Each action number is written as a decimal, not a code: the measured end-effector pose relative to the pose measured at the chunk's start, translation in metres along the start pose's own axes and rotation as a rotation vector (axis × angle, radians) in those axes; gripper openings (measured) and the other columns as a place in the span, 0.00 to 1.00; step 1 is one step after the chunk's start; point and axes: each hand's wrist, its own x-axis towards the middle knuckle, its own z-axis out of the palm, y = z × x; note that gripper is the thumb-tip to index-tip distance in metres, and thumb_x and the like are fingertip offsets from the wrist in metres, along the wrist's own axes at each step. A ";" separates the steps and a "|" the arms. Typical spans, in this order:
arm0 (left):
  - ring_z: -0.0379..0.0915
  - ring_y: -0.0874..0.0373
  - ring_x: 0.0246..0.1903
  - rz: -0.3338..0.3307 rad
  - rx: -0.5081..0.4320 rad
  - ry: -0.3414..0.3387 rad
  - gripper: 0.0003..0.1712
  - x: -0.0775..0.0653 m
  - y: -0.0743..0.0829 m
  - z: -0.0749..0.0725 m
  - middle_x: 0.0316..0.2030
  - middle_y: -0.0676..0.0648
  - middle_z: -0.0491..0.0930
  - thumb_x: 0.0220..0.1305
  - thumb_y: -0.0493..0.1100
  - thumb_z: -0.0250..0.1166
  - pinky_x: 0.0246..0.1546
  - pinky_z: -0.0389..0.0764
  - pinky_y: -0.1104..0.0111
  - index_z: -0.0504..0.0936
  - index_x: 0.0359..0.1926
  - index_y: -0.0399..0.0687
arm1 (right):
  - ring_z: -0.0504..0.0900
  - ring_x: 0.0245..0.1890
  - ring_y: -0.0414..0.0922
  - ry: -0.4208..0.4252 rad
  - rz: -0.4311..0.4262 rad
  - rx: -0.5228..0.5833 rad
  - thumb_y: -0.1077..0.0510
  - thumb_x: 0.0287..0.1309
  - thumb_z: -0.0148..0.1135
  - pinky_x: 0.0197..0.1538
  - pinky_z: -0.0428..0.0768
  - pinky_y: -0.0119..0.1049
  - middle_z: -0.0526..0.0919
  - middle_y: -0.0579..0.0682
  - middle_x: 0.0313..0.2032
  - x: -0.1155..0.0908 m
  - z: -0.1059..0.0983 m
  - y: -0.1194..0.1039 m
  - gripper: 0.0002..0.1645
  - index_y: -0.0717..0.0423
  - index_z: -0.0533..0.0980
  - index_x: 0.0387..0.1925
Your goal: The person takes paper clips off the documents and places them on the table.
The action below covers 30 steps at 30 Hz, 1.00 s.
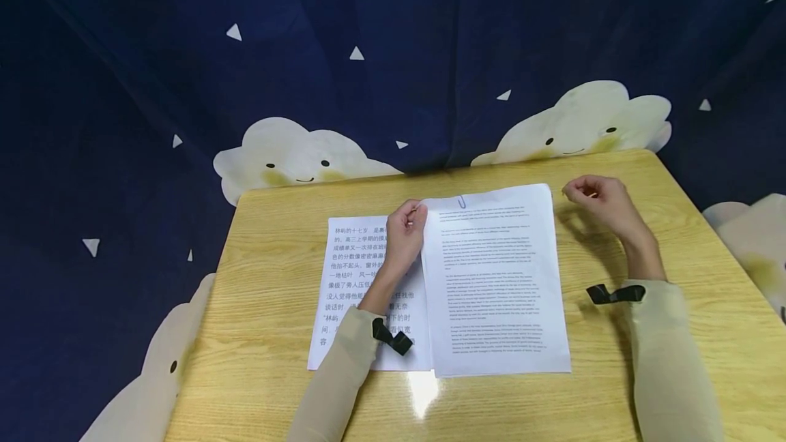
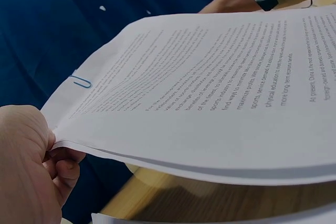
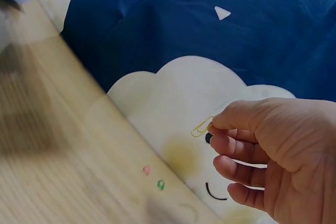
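Observation:
My left hand [image 1: 404, 237] pinches the top left corner of a sheaf of printed sheets [image 1: 497, 278], thumb on top and fingers curled beneath. In the left wrist view the sheaf's near edge is raised above the wood. A blue paper clip [image 2: 82, 82] sits on the sheaf's top edge. Beyond the sheaf's top right corner is my right hand [image 1: 604, 204]. Its thumb and forefinger pinch a yellow paper clip [image 3: 200, 128], wire loop outward, while the other fingers curl loosely.
A second set of sheets [image 1: 338, 278] with larger Chinese print lies to the left, partly under my left arm. Small pink [image 3: 146, 170] and green clips [image 3: 160, 184] lie near the edge of the wooden table [image 1: 264, 333]. Behind hangs a dark blue cloud-patterned curtain [image 1: 430, 53].

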 end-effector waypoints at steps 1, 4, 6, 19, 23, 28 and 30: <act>0.57 0.66 0.13 0.000 0.000 0.003 0.12 0.000 0.000 0.000 0.19 0.44 0.68 0.72 0.35 0.55 0.15 0.59 0.74 0.80 0.45 0.30 | 0.71 0.34 0.42 -0.011 0.007 -0.003 0.48 0.68 0.57 0.32 0.69 0.27 0.80 0.56 0.39 0.001 0.001 0.003 0.19 0.61 0.80 0.45; 0.57 0.66 0.13 0.002 0.006 0.006 0.12 0.000 -0.001 -0.002 0.19 0.43 0.69 0.72 0.36 0.55 0.15 0.59 0.74 0.80 0.45 0.30 | 0.71 0.34 0.42 -0.040 0.018 -0.025 0.47 0.69 0.55 0.32 0.69 0.28 0.80 0.57 0.39 0.002 0.006 0.010 0.20 0.61 0.79 0.45; 0.57 0.66 0.14 0.007 0.010 0.005 0.12 0.001 -0.001 -0.002 0.19 0.43 0.68 0.72 0.36 0.55 0.16 0.59 0.74 0.80 0.45 0.30 | 0.71 0.34 0.43 -0.055 0.017 -0.038 0.47 0.69 0.55 0.31 0.69 0.29 0.80 0.58 0.39 0.004 0.010 0.015 0.20 0.61 0.79 0.45; 0.58 0.65 0.15 0.013 0.002 0.006 0.12 0.001 -0.004 -0.002 0.19 0.47 0.66 0.72 0.36 0.55 0.18 0.61 0.74 0.80 0.44 0.29 | 0.70 0.30 0.47 -0.106 0.027 -0.081 0.50 0.71 0.51 0.30 0.68 0.33 0.78 0.59 0.36 0.005 0.029 0.033 0.19 0.64 0.77 0.44; 0.59 0.65 0.15 0.008 -0.001 0.006 0.12 0.001 -0.003 -0.001 0.19 0.46 0.68 0.72 0.37 0.55 0.18 0.62 0.74 0.80 0.44 0.30 | 0.70 0.30 0.46 -0.092 0.021 -0.095 0.51 0.71 0.52 0.32 0.68 0.32 0.79 0.58 0.35 0.005 0.032 0.035 0.18 0.63 0.77 0.43; 0.57 0.65 0.14 0.001 -0.001 -0.001 0.12 0.001 -0.003 -0.002 0.19 0.48 0.66 0.73 0.37 0.55 0.17 0.60 0.74 0.80 0.45 0.31 | 0.72 0.29 0.45 -0.067 0.052 -0.105 0.51 0.70 0.52 0.30 0.69 0.31 0.79 0.57 0.34 0.007 0.038 0.036 0.18 0.62 0.77 0.41; 0.57 0.65 0.14 -0.002 0.003 -0.005 0.12 0.001 -0.003 -0.002 0.19 0.49 0.66 0.73 0.37 0.55 0.17 0.60 0.74 0.80 0.45 0.31 | 0.72 0.28 0.45 -0.055 0.063 -0.106 0.51 0.69 0.53 0.29 0.69 0.31 0.79 0.57 0.33 0.008 0.040 0.036 0.17 0.62 0.78 0.40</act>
